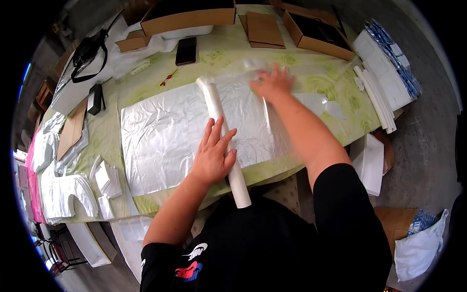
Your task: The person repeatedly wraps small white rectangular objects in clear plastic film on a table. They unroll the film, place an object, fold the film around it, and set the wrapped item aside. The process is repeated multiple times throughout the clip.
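A long white roll (238, 184) lies lengthwise across a stack of thin, crinkled, clear plastic sheets (158, 138), its near end jutting past the table's front edge. Fingers stretched out, my left hand (213, 155) rests on the middle of this roll without wrapping round it. My right hand (274, 85), slightly smeared by motion, is spread over the far right part of the sheets; its fingers are apart and nothing shows in them. Whether its palm touches the plastic I cannot tell.
A phone (186, 51) lies beyond the sheets on the green floral tablecloth (321, 87). Open cardboard boxes (318, 36) stand along the far side. White tubes (377, 100) lie at the right edge. Stacked white plastic bags (68, 194) and a black bag (90, 51) are at left.
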Available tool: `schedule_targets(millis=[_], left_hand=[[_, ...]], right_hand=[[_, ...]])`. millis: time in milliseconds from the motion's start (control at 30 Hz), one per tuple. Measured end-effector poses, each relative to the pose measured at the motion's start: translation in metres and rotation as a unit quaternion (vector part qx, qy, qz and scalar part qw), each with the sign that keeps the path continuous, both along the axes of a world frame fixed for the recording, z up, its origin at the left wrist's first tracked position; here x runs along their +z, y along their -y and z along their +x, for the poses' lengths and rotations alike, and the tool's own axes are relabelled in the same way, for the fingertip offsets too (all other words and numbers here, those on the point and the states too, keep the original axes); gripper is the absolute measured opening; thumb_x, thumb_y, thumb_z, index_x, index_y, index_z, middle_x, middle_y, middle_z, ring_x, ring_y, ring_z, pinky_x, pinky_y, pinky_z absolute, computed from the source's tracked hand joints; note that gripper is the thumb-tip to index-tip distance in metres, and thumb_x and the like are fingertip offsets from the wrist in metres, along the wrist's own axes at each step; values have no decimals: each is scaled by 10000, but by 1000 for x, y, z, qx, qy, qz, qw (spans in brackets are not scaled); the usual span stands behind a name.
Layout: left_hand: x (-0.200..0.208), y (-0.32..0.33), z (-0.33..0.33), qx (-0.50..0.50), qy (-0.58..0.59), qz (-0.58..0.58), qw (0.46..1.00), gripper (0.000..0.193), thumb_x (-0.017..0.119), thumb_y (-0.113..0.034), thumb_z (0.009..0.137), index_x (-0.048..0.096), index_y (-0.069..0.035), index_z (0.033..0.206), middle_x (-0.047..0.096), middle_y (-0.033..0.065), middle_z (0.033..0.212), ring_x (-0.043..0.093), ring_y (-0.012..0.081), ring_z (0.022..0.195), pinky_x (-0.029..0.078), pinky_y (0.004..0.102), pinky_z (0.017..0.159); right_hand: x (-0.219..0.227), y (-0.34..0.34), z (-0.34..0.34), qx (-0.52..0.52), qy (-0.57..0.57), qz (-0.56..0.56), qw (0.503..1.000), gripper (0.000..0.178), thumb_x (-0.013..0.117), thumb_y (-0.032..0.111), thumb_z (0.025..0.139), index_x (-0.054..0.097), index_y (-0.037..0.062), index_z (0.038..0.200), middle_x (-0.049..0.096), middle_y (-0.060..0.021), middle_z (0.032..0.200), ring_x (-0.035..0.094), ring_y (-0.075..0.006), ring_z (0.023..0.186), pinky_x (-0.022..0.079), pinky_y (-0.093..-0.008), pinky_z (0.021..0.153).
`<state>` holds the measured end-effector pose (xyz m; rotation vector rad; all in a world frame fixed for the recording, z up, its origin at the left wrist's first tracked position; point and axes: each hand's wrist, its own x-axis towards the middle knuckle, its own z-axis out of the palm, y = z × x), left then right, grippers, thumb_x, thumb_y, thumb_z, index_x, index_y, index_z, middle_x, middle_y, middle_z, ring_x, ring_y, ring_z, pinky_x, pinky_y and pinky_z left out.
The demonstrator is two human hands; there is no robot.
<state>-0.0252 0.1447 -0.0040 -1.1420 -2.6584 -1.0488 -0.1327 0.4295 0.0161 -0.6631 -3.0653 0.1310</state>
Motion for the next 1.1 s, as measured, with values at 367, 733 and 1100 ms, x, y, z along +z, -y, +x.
schedule_targets(millis=[367,733,1100], left_hand=[[3,-1,1,-3,4,9,1000,509,644,-217,903,610,-117,1401,295,206,1662,249,466,1534,294,525,1231],[3,2,0,-3,14,12,1000,554,639,-218,918,566,-91,1452,283,211,1672,223,431,1556,276,489,1244],[-12,16,-7,61,-143,344,926,425,705,-84,742,541,-61,1133,505,211,1326,488,385,1214,431,455,1059]], right_hand=[[18,-169,44,-204,-135,105,964,755,630,567,935,363,351,1607,152,-170,1717,124,-450,1569,168,-679,1216],[4,50,18,124,17,-92,988,707,678,536,897,523,247,1524,233,-123,1706,118,-386,1582,127,-635,1240],[0,113,108,511,-175,-255,802,520,754,204,829,629,101,1323,609,-128,1383,482,-386,1359,354,-537,1149]])
